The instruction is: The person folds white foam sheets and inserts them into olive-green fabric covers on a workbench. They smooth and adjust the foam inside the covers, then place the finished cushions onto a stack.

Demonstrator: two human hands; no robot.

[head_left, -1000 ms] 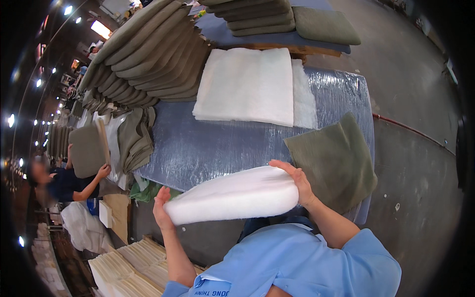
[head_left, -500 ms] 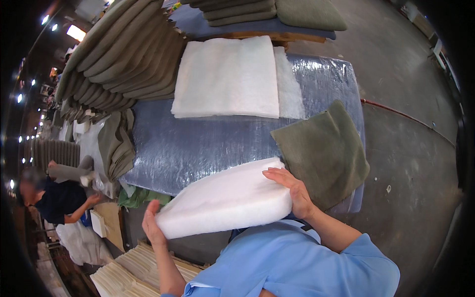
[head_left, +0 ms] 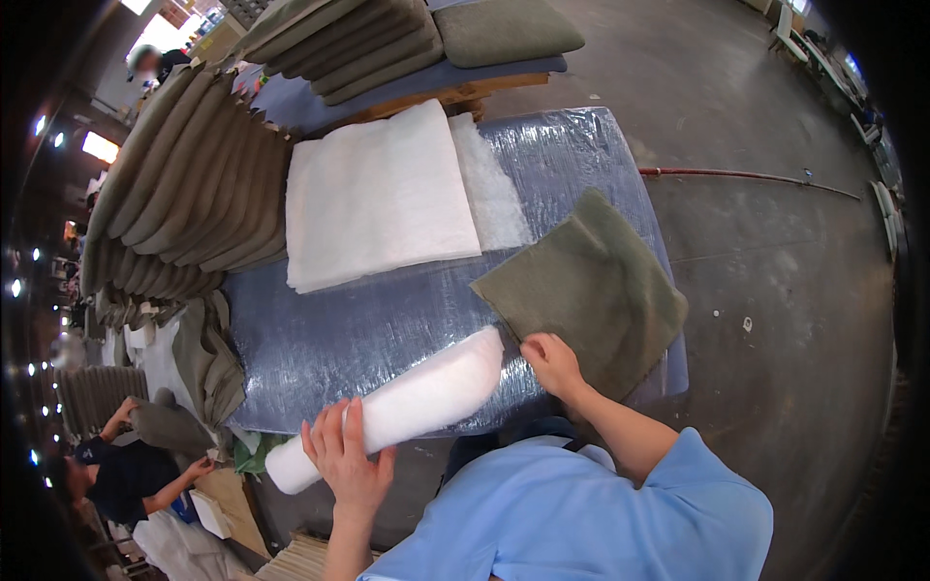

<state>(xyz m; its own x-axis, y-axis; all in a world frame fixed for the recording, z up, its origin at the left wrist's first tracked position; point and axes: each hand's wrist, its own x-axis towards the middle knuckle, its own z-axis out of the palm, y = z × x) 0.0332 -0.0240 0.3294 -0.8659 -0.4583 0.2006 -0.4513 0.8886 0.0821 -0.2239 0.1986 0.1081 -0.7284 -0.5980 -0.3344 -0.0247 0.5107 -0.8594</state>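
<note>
A white padded cushion insert (head_left: 397, 412), folded lengthwise into a thick roll, lies slantwise at the table's near edge. My left hand (head_left: 349, 460) rests over its lower left part, fingers curved across the top and thumb on the near side. My right hand (head_left: 550, 366) is at the near left edge of an olive-green fabric cushion cover (head_left: 605, 290), its fingers bent together on the edge. The cover lies flat, slightly wrinkled, just right of the insert's far end.
A plastic-wrapped blue table (head_left: 339, 334) bears a stack of white batting sheets (head_left: 378, 194). Many olive cushions (head_left: 184, 174) stand piled at the left, with more cushions (head_left: 509, 34) behind. Another person (head_left: 126, 474) works at the lower left. A red pole (head_left: 717, 172) extends right.
My two hands had the insert between them, wide and flat; now it is folded narrow under my left hand. My right hand has left it and moved to the olive cover's edge.
</note>
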